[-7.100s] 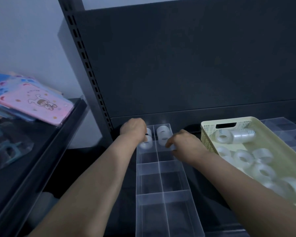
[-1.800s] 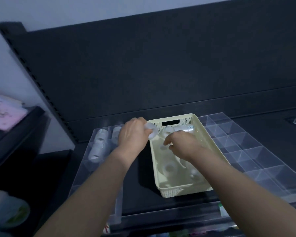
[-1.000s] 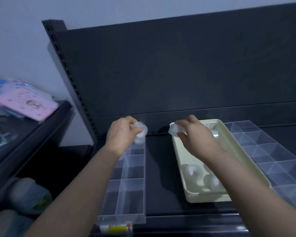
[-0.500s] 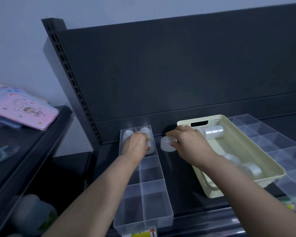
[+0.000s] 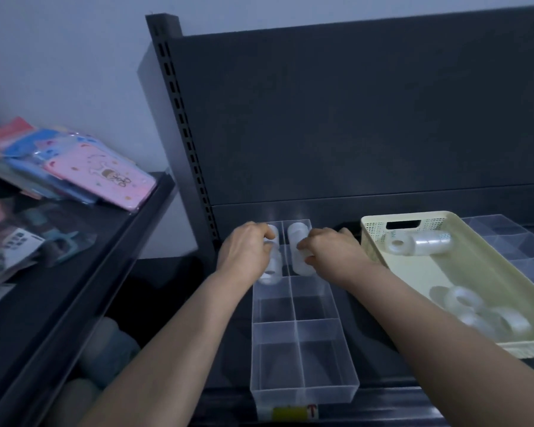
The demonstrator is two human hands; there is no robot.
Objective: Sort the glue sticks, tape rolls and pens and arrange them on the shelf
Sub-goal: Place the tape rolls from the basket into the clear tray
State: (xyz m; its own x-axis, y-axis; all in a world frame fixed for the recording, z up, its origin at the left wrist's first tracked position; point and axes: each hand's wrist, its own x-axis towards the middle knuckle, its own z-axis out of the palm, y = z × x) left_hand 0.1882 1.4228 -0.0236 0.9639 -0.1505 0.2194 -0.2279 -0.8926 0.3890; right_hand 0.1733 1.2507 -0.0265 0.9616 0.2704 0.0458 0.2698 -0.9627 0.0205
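Apparently the left hand and right hand each grip tape rolls in the clear organizer (yellow label unreadable).

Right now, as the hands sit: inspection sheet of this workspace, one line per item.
Surface: dark shelf deck, visible between tray and basket.
Job's things: clear tray, with tape rolls lined up in both back compartments and the nearer compartments empty; cream basket holding loose rolls; no glue sticks or pens seen.
Clutter: pink and blue packets on the side shelf.
Grippers: left hand grips the left column's rolls; right hand grips the right column's.
Cables: nothing seen.
Surroundings: dark back panel, slotted upright, pale wall.
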